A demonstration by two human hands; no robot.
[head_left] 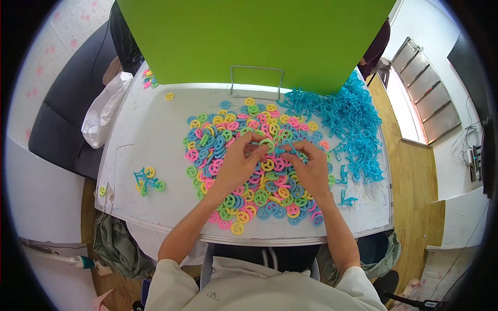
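Over the middle of the table, my left hand (241,161) pinches a light green plastic wheel (266,144) between thumb and fingers. Close beside it, my right hand (312,167) grips a small blue plastic connector piece (285,150). The two parts meet or nearly meet between my fingertips; whether they are joined I cannot tell. Beneath both hands spreads a heap of small spoked wheels (260,198) in pink, yellow, green and blue. To the right lies a large tangled pile of blue plastic connector pieces (358,122).
A few blue pieces fitted with wheels (148,181) lie on the left of the white table (129,132). A green panel (254,41) stands upright along the far side, with a bent metal wire frame (257,97) before it. A white bag (105,111) hangs at the left edge.
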